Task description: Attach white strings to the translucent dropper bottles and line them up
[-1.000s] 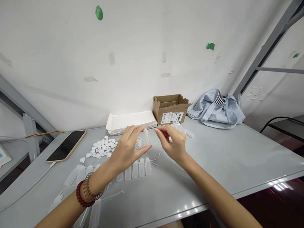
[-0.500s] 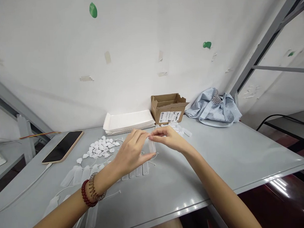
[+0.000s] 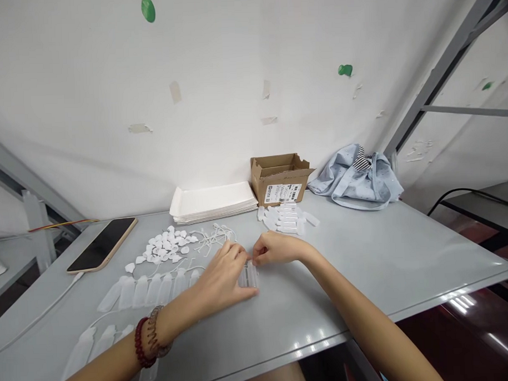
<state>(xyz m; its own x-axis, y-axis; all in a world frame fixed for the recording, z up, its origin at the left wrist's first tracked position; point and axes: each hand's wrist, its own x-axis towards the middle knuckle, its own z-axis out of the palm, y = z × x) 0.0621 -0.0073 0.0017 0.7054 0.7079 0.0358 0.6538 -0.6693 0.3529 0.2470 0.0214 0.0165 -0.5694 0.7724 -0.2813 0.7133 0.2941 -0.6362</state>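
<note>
My left hand [image 3: 226, 272] is curved around a small clear plastic bottle [image 3: 252, 275] low over the table, thumb at its bottom and fingertips near its top. My right hand [image 3: 277, 248] is closed in a pinch at the top end of the same bottle; the fingertips hide its mouth. Further clear bottles lie beside it, partly behind my left hand. To the left, a row of similar flat bottles [image 3: 141, 293] with white tops lies on the table. More of them [image 3: 81, 352] are near my left forearm, which covers some.
Small white caps [image 3: 166, 243] lie in a heap, with white strings [image 3: 216, 236] beside them. Behind are a stack of white envelopes [image 3: 213, 202], a cardboard box [image 3: 281, 181], loose clear bottles [image 3: 287, 217] and a blue cloth bag [image 3: 357, 178]. A phone [image 3: 101, 246] with its cable lies left.
Both hands have come down and nearer with the bottle, from above the table to the end of the bottle row. The strings and the loose bottles by the box now show more fully.
</note>
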